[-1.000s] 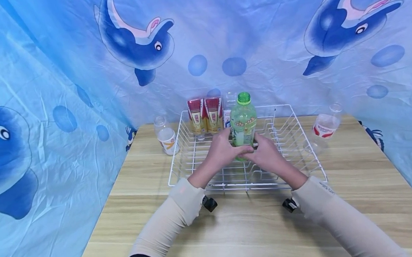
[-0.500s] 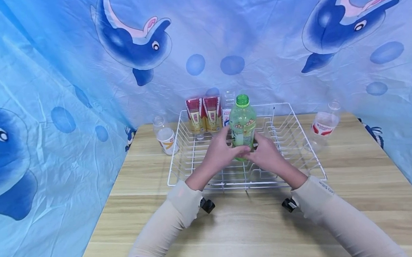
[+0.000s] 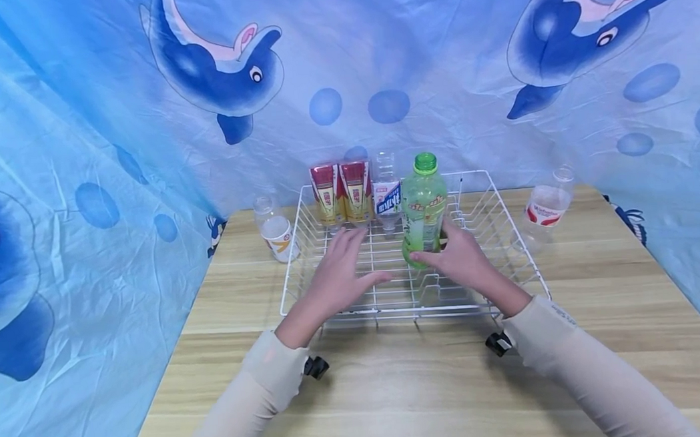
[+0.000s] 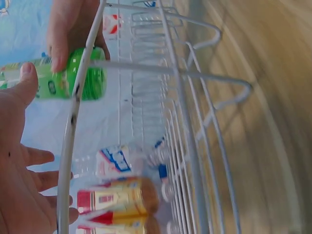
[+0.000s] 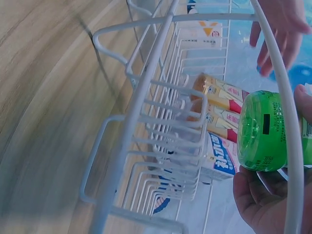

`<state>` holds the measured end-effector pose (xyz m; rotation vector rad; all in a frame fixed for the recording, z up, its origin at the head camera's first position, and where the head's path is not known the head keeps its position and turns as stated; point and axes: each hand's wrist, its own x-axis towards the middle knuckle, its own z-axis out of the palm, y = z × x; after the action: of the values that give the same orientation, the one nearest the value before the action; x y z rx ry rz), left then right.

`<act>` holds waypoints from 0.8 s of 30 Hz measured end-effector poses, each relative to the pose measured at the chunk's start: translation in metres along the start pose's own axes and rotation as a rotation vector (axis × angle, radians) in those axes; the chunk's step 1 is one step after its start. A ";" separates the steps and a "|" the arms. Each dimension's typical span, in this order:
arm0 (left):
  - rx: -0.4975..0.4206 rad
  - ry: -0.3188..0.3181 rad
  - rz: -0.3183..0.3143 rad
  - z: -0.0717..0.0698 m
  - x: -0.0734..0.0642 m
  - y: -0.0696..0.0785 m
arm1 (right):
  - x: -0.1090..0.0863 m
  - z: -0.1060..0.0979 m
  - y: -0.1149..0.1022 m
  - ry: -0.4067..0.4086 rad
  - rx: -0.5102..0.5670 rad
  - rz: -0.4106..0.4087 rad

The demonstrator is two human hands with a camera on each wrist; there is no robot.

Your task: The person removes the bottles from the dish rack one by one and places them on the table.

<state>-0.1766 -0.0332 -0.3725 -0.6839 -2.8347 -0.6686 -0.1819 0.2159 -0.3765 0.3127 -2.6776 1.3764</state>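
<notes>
A green plastic bottle (image 3: 423, 207) without a cap stands upright above the white wire rack (image 3: 419, 314). My right hand (image 3: 463, 255) grips it low on its right side, thumb across the front. In the right wrist view the bottle's base (image 5: 263, 131) hangs over the rack's wires. My left hand (image 3: 341, 272) is apart from the bottle, fingers spread over the rack's left half, holding nothing. Behind it, two red-and-gold drink packs (image 3: 342, 192) and a clear bottle with a blue-and-white label (image 3: 387, 196) stand in a row at the rack's back.
A clear bottle with a white label (image 3: 277, 233) stands left of the rack. Right of it is another clear bottle with a red-and-white label (image 3: 547, 210). The rack sits on a wooden table (image 3: 408, 389), with a blue dolphin-print sheet (image 3: 424, 47) behind.
My left hand has let go of the green bottle and moved left, its fingers spreading. The right hand alone has shifted the bottle slightly right, uncovering the blue-labelled bottle behind.
</notes>
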 end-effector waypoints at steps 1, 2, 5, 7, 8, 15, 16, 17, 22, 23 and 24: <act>0.024 0.007 0.007 -0.002 -0.004 -0.004 | 0.000 -0.001 0.001 0.002 0.002 0.006; 0.046 0.011 0.016 -0.003 -0.007 -0.007 | -0.001 -0.002 0.001 0.005 -0.002 0.009; 0.105 0.010 0.024 -0.008 -0.017 -0.019 | -0.001 -0.005 0.003 0.005 -0.001 0.015; 0.141 -0.004 0.010 -0.011 -0.023 -0.026 | -0.001 -0.007 0.004 0.005 0.000 0.019; 0.153 -0.014 0.002 -0.013 -0.026 -0.030 | -0.002 -0.008 0.005 0.004 -0.003 0.019; 0.180 -0.082 -0.070 -0.014 -0.046 -0.054 | -0.001 -0.011 0.007 0.008 -0.021 0.007; 0.176 -0.092 -0.076 -0.014 -0.048 -0.057 | -0.002 -0.011 0.007 0.009 -0.018 0.009; 0.174 -0.101 -0.081 -0.014 -0.051 -0.059 | -0.002 -0.011 0.007 0.007 -0.012 0.011; 0.131 -0.119 -0.098 -0.018 -0.058 -0.069 | -0.003 -0.014 0.008 0.011 0.028 0.025; 0.126 -0.118 -0.099 -0.018 -0.059 -0.070 | -0.003 -0.014 0.008 0.014 0.029 0.027; 0.121 -0.119 -0.101 -0.019 -0.060 -0.072 | -0.004 -0.015 0.009 0.016 0.032 0.029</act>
<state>-0.1563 -0.1225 -0.3979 -0.5823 -3.0068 -0.4806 -0.1805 0.2333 -0.3757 0.2659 -2.6599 1.4248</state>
